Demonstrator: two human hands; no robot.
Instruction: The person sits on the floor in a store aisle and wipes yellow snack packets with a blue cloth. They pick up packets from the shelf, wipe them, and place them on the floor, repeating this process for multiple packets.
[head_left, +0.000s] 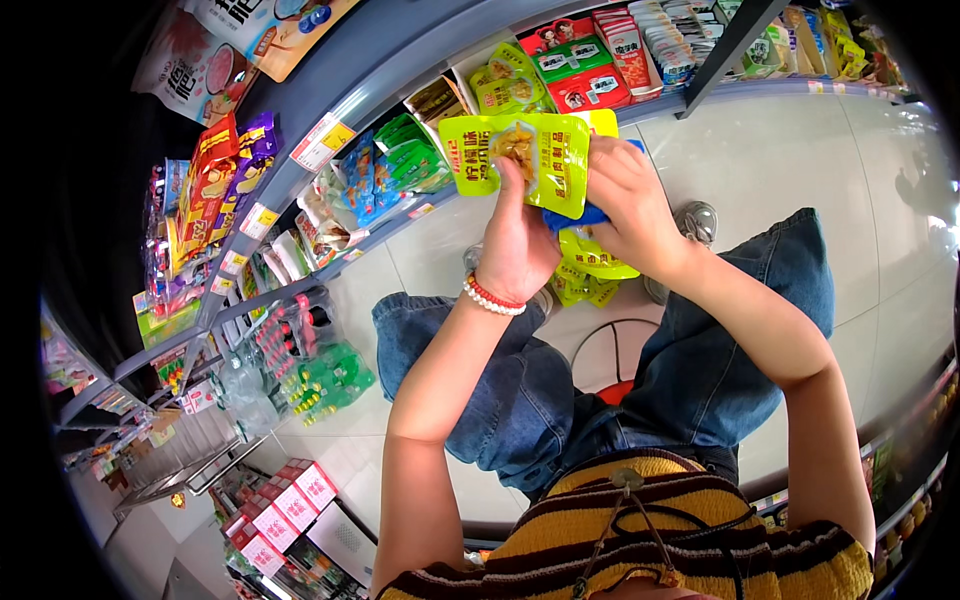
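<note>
A yellow-green snack pouch with a food picture lies across the front of both hands. My left hand, with red and white bead bracelets at the wrist, has its thumb pressed on the pouch's face. My right hand grips the pouch's right edge and a blue item, mostly hidden by the fingers. Another yellow-green pouch shows beneath the hands, and more such pouches are lower down between the knees. Whether a hand or something else bears these is hidden. Similar pouches stand in a shelf box just beyond the hands.
A low store shelf with boxed snacks curves across the top; an upper shelf edge with price tags runs down the left. Bottle packs and stacked cartons stand at lower left. A dark upright post rises at upper right.
</note>
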